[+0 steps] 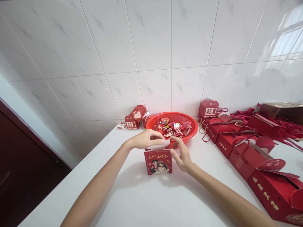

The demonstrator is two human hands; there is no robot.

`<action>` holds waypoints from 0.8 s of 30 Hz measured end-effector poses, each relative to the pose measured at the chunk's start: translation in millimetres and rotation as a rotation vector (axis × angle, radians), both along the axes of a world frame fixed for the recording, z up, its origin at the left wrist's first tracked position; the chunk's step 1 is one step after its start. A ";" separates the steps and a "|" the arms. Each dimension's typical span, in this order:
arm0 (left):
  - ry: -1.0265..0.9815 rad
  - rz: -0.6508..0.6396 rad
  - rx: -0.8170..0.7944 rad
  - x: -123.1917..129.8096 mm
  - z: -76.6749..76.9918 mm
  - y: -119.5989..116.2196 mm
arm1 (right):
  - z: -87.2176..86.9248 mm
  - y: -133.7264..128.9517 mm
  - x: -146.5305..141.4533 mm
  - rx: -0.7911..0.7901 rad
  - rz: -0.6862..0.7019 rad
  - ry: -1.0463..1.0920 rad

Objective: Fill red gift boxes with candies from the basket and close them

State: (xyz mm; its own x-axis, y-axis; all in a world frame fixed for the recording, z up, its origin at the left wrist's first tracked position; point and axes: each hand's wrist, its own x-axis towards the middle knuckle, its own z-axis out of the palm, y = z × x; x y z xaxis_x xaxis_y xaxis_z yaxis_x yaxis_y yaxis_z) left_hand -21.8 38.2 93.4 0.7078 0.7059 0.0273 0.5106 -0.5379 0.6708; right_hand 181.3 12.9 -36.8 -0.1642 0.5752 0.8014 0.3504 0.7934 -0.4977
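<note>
A small red box (158,162) with a cartoon couple and gold lettering stands upright on the white table, its top flaps raised. My left hand (149,138) is at the box's top from the left, fingers bent together over a pale flap (162,146). On the right side, my right hand (181,154) is beside the upper edge, its thumb and fingers curved apart with nothing seen between them. Just behind the box is a red plastic basket (192,134) holding several wrapped candies (176,125).
Small red boxes (132,122) stand by the tiled wall, left of the basket. Along the right side runs a row of larger red boxes (267,192), with one small box (208,108) on top. Dark red ribbons (288,127) and a cardboard box (281,110) lie at the back right.
</note>
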 end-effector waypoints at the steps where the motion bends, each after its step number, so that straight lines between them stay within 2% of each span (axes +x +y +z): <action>1: -0.023 0.005 -0.011 0.4 0.2 1.5 | 7.6 2.8 3.4 0.001 -0.038 0.028; 5: -0.191 0.094 -0.089 2.8 -2.5 23.8 | 36.4 28.0 17.6 -0.015 -0.164 0.072; 7: -0.165 0.136 -0.079 5.1 -7.8 45.3 | 47.2 47.9 24.1 -0.090 -0.188 0.014; 10: 0.034 0.143 -0.002 12.7 -20.4 82.7 | 59.6 78.6 31.9 -0.298 -0.208 -0.180; 12: 0.176 0.117 -0.002 21.7 -30.8 105.0 | 65.4 95.1 36.1 -0.464 -0.231 -0.381; 14: 0.467 0.070 -0.018 32.9 -41.8 121.3 | 68.3 106.7 39.6 -0.611 -0.247 -0.565; 16: 0.646 0.056 -0.027 44.1 -52.1 130.2 | 68.2 114.2 42.3 -0.718 -0.240 -0.679; 19: 0.738 0.057 0.007 55.6 -62.5 133.1 | 65.0 122.1 43.9 -0.812 -0.157 -0.768; 24: 0.807 -0.001 0.086 57.9 -64.6 129.7 | 62.4 134.0 42.3 -0.937 -0.060 -0.993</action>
